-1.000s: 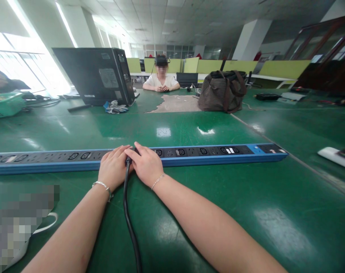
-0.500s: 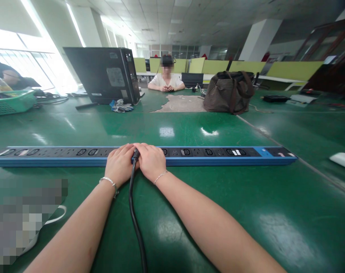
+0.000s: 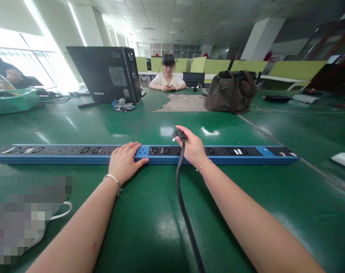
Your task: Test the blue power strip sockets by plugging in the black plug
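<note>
A long blue and black power strip (image 3: 161, 160) with rows of sockets lies across the table. My left hand (image 3: 123, 162) grips it left of centre, its fingers over the top and the thumb along the near edge, beside a blue socket section. Above the strip, just right of the middle, my right hand (image 3: 193, 147) pinches a black plug (image 3: 178, 134), with its metal prongs showing and pointing left. From the plug a thick black power cord (image 3: 183, 201) hangs over the strip and runs down toward me, out of the bottom of the view.
On the green table (image 3: 232, 212) stand a black computer case (image 3: 104, 74), with work gloves (image 3: 123, 105) before it, and a brown bag (image 3: 225, 93). A green basket (image 3: 15, 103) is at the left, a white object (image 3: 343, 160) at the right. Another person (image 3: 168, 80) sits opposite.
The plug has come up out of the strip in my right hand, which moved right and up. My left hand has stayed on the strip, with the blue socket section now uncovered.
</note>
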The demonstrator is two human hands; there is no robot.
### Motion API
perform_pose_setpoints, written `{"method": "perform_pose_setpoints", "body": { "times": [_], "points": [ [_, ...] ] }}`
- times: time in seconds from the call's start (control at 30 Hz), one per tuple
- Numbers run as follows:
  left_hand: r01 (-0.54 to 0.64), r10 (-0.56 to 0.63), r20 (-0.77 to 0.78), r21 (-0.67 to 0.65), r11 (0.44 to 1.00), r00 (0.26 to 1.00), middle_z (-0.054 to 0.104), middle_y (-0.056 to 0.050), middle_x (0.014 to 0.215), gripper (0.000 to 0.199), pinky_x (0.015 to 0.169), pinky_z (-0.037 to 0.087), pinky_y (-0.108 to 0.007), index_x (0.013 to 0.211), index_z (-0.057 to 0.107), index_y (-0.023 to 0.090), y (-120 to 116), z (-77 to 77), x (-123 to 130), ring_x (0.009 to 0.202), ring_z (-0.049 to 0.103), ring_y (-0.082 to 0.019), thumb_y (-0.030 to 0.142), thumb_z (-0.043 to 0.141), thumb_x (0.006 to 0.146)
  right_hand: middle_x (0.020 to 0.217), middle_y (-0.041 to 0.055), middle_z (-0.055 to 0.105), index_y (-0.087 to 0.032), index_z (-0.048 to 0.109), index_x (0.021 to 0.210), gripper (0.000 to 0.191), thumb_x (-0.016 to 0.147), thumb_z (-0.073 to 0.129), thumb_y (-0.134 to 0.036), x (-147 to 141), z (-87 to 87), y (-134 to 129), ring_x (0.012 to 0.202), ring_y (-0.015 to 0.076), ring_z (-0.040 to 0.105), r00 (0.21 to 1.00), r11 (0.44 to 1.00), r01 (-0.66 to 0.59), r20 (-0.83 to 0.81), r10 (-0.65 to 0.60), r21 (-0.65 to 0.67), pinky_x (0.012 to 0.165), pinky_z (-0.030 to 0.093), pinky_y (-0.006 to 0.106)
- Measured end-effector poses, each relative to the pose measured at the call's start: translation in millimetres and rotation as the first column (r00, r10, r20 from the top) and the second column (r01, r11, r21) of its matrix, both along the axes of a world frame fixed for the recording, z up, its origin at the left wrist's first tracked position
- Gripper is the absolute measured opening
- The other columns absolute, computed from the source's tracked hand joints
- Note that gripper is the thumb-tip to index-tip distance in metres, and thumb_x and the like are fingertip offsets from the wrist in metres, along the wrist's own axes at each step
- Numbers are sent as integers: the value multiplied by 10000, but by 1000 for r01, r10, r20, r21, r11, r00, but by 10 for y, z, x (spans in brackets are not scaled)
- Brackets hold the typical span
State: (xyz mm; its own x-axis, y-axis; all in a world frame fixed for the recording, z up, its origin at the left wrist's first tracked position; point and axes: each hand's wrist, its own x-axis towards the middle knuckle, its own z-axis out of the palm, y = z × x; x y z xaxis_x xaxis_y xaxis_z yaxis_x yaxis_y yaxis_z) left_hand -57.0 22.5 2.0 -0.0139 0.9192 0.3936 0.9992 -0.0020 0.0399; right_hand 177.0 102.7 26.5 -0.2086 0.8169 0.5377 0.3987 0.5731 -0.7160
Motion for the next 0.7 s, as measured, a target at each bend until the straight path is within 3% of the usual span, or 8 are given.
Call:
{"method": "perform_pose_setpoints", "body": {
  "times": [0.17, 0.53, 0.7],
  "points": [
    [2, -2, 12, -4, 1000, 1000, 541, -99, 1363, 640, 1034, 343, -434, 1306, 513, 199, 4, 3, -4, 1257, 474, -271, 605, 439, 818, 1139, 70, 684, -220, 603, 1254, 413, 843, 565, -241, 435, -84, -95, 1056, 211, 631, 989, 1000, 15, 150, -18, 15, 943, 479, 377],
    [2, -2, 15, 3, 1000, 1000, 545, -108, 1356, 640, 1031, 346, -435, 1304, 518, 189, -1, 5, 4, 1249, 481, -276, 599, 443, 818, 1173, 31, 677, -244, 606, 1246, 416, 871, 477, -117, 174, -102, -209, 1073, 186, 614, 935, 975, -92, 354, 15, 201, 950, 486, 395],
    [2, -2, 26, 1, 1000, 1000, 542, -96, 1363, 636, 1037, 338, -429, 1311, 513, 216, 5, -10, -9, 1250, 481, -271, 601, 455, 809, 1193, 47, 666, -232, 608, 1245, 407, 873, 473, -138, 174, -100, -227, 1055, 208, 616, 903, 971, -64, 427, -41, 229, 919, 494, 413]
  ]
}}
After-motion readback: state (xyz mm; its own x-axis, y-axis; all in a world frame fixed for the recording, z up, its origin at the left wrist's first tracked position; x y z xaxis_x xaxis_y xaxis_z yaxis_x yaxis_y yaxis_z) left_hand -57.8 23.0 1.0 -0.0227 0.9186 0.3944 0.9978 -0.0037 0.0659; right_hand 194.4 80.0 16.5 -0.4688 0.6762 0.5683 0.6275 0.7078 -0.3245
